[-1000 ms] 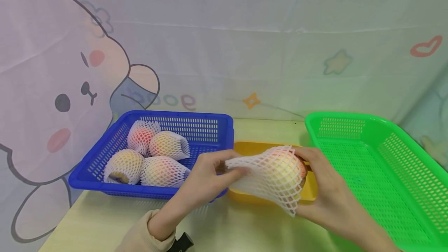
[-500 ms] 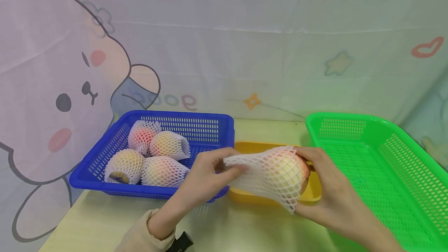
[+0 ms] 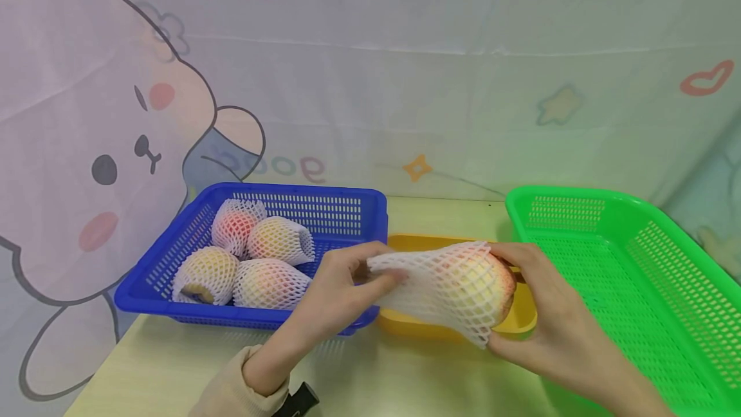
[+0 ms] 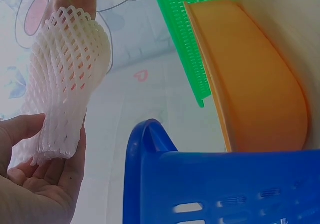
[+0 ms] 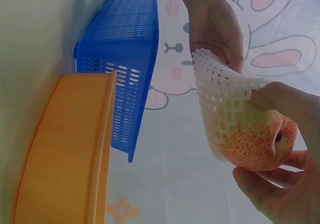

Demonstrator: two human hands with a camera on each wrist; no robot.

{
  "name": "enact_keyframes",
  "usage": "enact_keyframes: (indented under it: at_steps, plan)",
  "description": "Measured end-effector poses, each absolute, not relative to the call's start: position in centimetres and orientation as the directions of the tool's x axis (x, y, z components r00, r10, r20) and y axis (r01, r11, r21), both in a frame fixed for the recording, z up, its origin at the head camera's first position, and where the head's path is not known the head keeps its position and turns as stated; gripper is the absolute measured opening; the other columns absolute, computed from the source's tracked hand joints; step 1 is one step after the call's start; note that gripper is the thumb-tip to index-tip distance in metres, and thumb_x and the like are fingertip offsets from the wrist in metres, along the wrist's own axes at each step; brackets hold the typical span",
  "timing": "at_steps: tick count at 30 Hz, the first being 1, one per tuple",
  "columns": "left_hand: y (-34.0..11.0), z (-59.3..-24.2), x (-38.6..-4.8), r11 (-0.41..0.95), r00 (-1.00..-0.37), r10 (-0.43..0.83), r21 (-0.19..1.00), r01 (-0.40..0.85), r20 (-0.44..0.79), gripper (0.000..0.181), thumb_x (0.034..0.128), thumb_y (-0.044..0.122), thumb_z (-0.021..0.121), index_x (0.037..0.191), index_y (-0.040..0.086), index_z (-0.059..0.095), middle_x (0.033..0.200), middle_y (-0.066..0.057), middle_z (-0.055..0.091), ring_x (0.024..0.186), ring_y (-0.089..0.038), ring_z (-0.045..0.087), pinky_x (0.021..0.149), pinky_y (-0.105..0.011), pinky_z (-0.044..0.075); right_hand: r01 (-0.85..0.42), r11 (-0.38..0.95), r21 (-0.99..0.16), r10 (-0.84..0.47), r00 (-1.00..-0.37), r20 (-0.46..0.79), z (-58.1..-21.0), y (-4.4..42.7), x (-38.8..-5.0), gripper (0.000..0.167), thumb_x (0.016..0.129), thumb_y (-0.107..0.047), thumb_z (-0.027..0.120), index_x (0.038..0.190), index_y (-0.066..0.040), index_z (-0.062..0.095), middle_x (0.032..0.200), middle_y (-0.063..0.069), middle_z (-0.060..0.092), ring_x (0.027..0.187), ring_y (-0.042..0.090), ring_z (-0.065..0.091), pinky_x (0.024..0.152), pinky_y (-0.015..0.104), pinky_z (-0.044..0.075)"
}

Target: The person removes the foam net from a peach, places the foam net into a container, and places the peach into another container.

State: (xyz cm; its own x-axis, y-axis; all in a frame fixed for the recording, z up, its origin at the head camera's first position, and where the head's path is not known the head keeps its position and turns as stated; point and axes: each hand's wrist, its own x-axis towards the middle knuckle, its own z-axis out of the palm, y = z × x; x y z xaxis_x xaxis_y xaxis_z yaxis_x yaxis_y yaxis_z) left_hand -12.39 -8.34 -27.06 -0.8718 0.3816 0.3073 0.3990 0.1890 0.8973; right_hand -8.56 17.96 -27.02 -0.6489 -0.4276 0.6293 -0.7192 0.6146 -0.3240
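A yellow-red peach [image 5: 257, 144] sticks partly out of a white foam net sleeve [image 3: 422, 282], above the yellow container [image 3: 399, 243]. With thumb and fingers, my left hand [image 3: 341, 288] pinches the narrow end of the sleeve. My right hand [image 3: 556, 320] holds the peach at the sleeve's wide mouth, its fingertips at the net's edge above and below. The peach's bare dimpled end faces my right palm in the right wrist view. Several net-covered fruits [image 3: 272, 283] lie at the left in the blue basket [image 3: 301, 188].
At the right stands a green basket [image 3: 602, 262] with slotted walls. The blue basket is close to the left of the yellow container. A printed cloth [image 3: 440, 82] hangs behind the table [image 3: 405, 378]. A black object [image 3: 301, 398] shows beside my left sleeve.
More of the peach's bare end shows at the sleeve's mouth. The right hand has shifted slightly to the right, while the left has edged slightly left with the sleeve's end.
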Motion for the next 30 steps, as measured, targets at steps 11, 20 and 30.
enact_keyframes:
  at_steps: [11,20,30]
  plan:
    - [-8.4,-27.07,-12.43,0.17,-0.875,0.368,0.903,0.395,0.314,0.014,0.0878,0.016,0.069,0.1,0.009,0.069,0.1,-0.011,0.071,0.081,-0.01,0.068,0.071,-0.025,0.057,-0.721,0.623,-0.304,-0.431,-0.64,0.636,-26.75,18.19,-8.49,0.087,0.056,-0.007,0.081,0.135,-0.011,0.045,0.126,-0.004,0.05,0.11,0.001,0.048,0.093,0.004,0.039]
    - [-8.44,-27.12,-12.48,0.183,-0.879,0.36,0.9,0.395,0.312,0.015,0.0877,0.018,0.069,0.1,0.01,0.069,0.101,-0.01,0.071,0.082,-0.01,0.069,0.071,-0.025,0.057,-0.731,0.621,-0.282,-0.459,-0.631,0.625,-26.56,18.56,-8.52,0.09,0.056,-0.01,0.083,0.137,-0.012,0.044,0.126,-0.006,0.049,0.111,0.001,0.047,0.092,0.005,0.039]
    - [-8.5,-27.14,-12.47,0.18,-0.883,0.361,0.906,0.383,0.302,0.016,0.0879,0.019,0.069,0.101,0.01,0.069,0.102,-0.011,0.071,0.084,-0.011,0.069,0.073,-0.025,0.058,-0.735,0.621,-0.274,-0.484,-0.634,0.604,-26.47,18.91,-8.49,0.077,0.075,-0.039,0.077,0.138,-0.013,0.042,0.126,-0.007,0.049,0.111,0.0,0.046,0.089,0.005,0.041]
